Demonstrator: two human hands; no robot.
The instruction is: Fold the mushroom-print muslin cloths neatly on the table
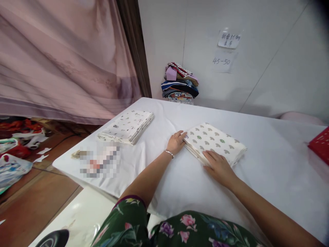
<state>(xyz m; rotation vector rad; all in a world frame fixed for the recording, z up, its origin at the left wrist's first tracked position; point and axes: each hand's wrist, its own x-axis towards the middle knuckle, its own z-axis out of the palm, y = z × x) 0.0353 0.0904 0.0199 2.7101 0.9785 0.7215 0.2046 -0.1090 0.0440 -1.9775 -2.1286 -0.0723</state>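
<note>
A folded white cloth [216, 139] with grey shapes and a few small green marks lies on the white-covered table [164, 178] in front of me. Its layers show along the near-left edge. My left hand [177, 142], with a bracelet at the wrist, touches the cloth's left corner with its fingers stretched out. Over the near edge rests my right hand [219, 168], fingers extended on the top layer and thumb low beside the edge. Farther left lies another folded white fabric stack [127, 125] with small dark prints.
A blurred-out patch [100, 163] covers something on the table's left part. Piled clothes [180, 84] stand beyond the far edge against the wall. At the far right is a red box-like object [320, 145]. A pink curtain [64, 58] hangs at left, with bags [14, 168] on the floor.
</note>
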